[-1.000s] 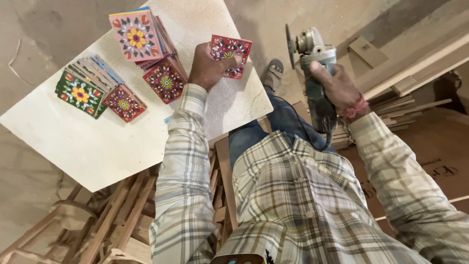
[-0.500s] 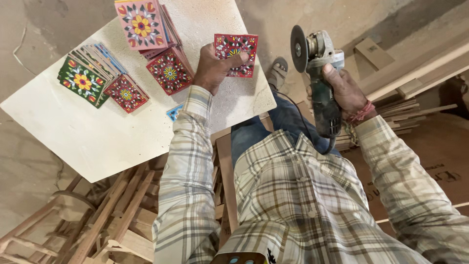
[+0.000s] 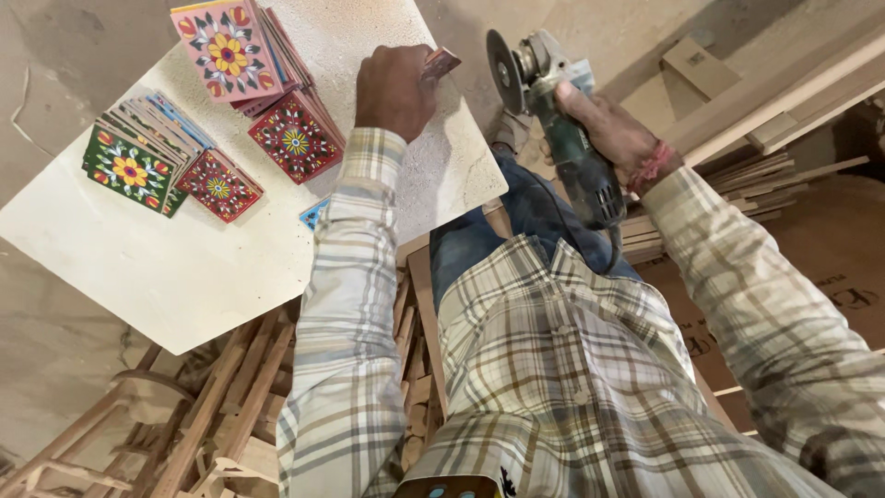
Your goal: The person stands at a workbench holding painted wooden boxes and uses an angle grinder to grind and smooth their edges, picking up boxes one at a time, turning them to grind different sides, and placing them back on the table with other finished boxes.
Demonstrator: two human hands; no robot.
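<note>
- Here the left hand (image 3: 395, 90) grips a small painted square tile (image 3: 440, 63) by one edge, held above the far right corner of the pale stone-topped counter (image 3: 184, 267); the tile is turned nearly edge-on, so only a thin reddish sliver shows, pointing toward the grinder's disc.
- The right hand (image 3: 613, 134) is wrapped tight round the body of a green and grey angle grinder (image 3: 562, 138), off the counter's right edge.
- The grinder's long axis runs from the person's lap up and away; its dark round cutting disc (image 3: 502, 72) stands upright at the far end, just beside the tile, and whether they touch cannot be told.
- On the counter lie stacks of flower-patterned tiles: a pink-faced stack (image 3: 230, 51) at the far edge, a red stack (image 3: 295, 138) near it, a green-faced fanned stack (image 3: 129, 166) to the left and a red tile (image 3: 219, 186) just beside that.
- A small blue tile corner (image 3: 313, 214) peeks from under the left sleeve.
- Brown cardboard with dark printing (image 3: 830, 277) lies at the right, beside pale wooden strips (image 3: 774, 171).
</note>
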